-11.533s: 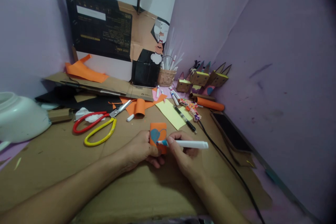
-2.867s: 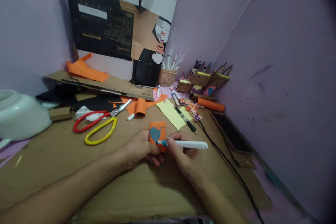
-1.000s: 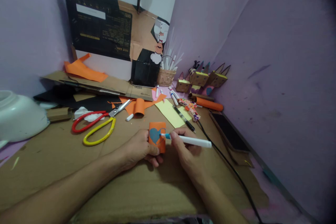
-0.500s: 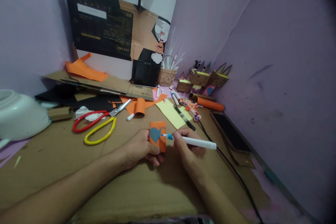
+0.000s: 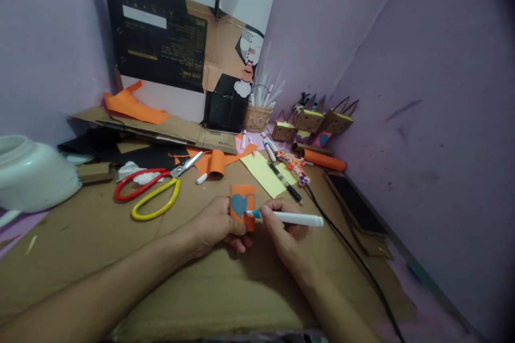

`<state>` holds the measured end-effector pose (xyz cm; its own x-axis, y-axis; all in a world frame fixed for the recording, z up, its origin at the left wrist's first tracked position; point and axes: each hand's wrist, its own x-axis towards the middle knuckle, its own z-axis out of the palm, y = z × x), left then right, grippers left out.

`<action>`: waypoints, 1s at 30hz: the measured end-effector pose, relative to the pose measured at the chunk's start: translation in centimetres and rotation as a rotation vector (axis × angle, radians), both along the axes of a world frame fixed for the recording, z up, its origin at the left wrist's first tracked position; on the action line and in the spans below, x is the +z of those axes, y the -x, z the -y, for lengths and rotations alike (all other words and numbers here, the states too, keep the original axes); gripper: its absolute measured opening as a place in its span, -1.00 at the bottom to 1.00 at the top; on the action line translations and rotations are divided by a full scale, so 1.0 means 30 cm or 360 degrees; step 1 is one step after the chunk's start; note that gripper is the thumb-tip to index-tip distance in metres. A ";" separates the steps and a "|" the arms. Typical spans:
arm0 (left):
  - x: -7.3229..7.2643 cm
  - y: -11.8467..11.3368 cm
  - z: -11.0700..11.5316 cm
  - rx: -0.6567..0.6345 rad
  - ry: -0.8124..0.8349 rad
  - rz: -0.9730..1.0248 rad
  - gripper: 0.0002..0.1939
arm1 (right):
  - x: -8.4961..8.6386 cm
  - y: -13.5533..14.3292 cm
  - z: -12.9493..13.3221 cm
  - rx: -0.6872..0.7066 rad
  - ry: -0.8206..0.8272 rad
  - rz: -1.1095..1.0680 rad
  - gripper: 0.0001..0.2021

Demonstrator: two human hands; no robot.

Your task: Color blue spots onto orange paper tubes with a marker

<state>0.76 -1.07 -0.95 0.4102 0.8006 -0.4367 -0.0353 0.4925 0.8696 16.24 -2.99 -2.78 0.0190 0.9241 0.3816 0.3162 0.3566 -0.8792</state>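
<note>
Head camera, and centre stage is the orange piece [image 5: 243, 202], held up just above the near part of the cardboard-covered bench [image 5: 193, 289], face toward the wearer. On it sits a blue-grey heart [image 5: 238, 205], left side filled, right side mostly outline.

Left hand [image 5: 223, 225] pinches the lower left of it, thumb in front, fingers behind and below, presumably to steady it while leaving the heart uncovered. Right hand [image 5: 284, 228] pinches the white marker [image 5: 300, 218] near its blue tip, likely for fine control; the barrel points away rightward, and the tip is at the heart's lower right.

Just beyond, an orange roll [image 5: 216, 164] stands with a white cap [image 5: 202, 178] beside it. Red-and-yellow scissors [image 5: 174, 174] lie to the left, well off the drawing arm's path. Yellow paper [image 5: 261, 174] lies to the right, black pen [image 5: 285, 182] across it. Farther back, cardboard animal figures [image 5: 309, 120] line the wall, seemingly parked out of reach of the work.
</note>
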 end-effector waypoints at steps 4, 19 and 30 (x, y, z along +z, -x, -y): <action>0.005 0.002 0.001 -0.0006 0.0000 -0.0003 -0.78 | 0.003 0.005 0.005 0.0039 0.0009 -0.0012 -0.78; 0.004 0.004 0.000 0.0010 0.0037 0.0008 -0.80 | -0.006 -0.014 -0.002 -0.0140 -0.0030 -0.0057 -0.77; 0.003 0.011 -0.005 -0.0119 0.0001 -0.0004 -0.91 | 0.004 -0.009 -0.006 -0.0123 -0.0069 -0.0034 -0.78</action>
<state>0.41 -0.93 -0.86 0.4680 0.7675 -0.4380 0.0036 0.4939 0.8695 16.51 -2.80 -2.66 0.0984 0.9022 0.4200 0.3256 0.3696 -0.8703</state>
